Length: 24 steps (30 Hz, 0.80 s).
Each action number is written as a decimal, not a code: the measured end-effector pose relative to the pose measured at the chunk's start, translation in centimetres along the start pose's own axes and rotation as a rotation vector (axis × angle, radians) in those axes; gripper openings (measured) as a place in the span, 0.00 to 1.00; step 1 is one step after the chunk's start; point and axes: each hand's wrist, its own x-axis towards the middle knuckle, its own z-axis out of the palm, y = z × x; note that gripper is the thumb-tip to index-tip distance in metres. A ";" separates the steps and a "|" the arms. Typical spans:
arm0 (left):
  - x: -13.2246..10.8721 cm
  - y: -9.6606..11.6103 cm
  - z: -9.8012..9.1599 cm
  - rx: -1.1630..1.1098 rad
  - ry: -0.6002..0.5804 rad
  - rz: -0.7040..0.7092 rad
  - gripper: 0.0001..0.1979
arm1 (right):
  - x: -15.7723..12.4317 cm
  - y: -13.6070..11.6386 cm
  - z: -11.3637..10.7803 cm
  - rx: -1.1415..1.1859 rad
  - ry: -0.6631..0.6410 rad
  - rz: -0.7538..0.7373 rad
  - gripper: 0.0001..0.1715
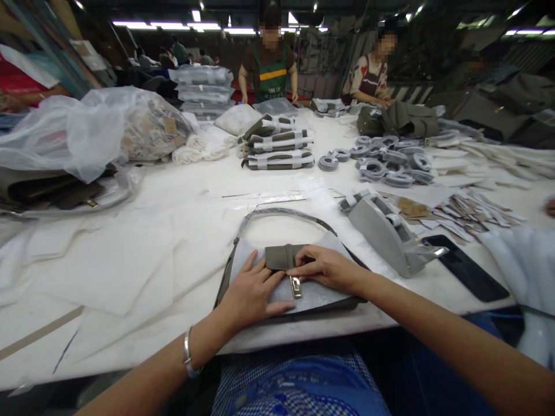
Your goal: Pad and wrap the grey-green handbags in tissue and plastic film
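Note:
An olive-grey handbag point(243, 254) lies flat at the near edge of the white table point(143, 254), partly wrapped in grey-white paper, its wrapped handle arching away from me. My left hand point(251, 292) lies flat on the paper over the bag, fingers stretched out. My right hand point(323, 268) rests on the bag's olive flap point(280, 257), fingers pressing it beside the metal clasp point(295, 286).
A grey tape dispenser point(385, 231) and a black phone point(466, 267) lie to the right. Stacked wrapped bags point(277, 147), rolled grey straps point(385, 159), paper tags point(459, 211) and plastic sacks point(87, 130) crowd the table. Two people work at the far side.

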 end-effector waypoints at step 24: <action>-1.7 0.6 1.3 -0.060 0.167 0.369 0.20 | -0.2 -0.1 1.4 -0.359 0.002 -0.105 0.22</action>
